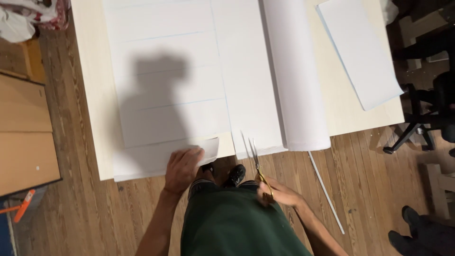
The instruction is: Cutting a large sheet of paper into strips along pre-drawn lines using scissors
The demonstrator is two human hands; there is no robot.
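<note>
Paper sheet (pixel 166 95): thin, floppy; left hand (pixel 182 168) presses its edge flat, right hand (pixel 279 192) grips open scissors (pixel 256 163).

white paper sheet (pixel 170 95): lies flat on the table, faint blue lines across, near edge overhanging, near-right corner flap lifted | scissors (pixel 258 166): gold handles, blades apparently open, tips pointing far, at the near edge of the paper strip
</note>
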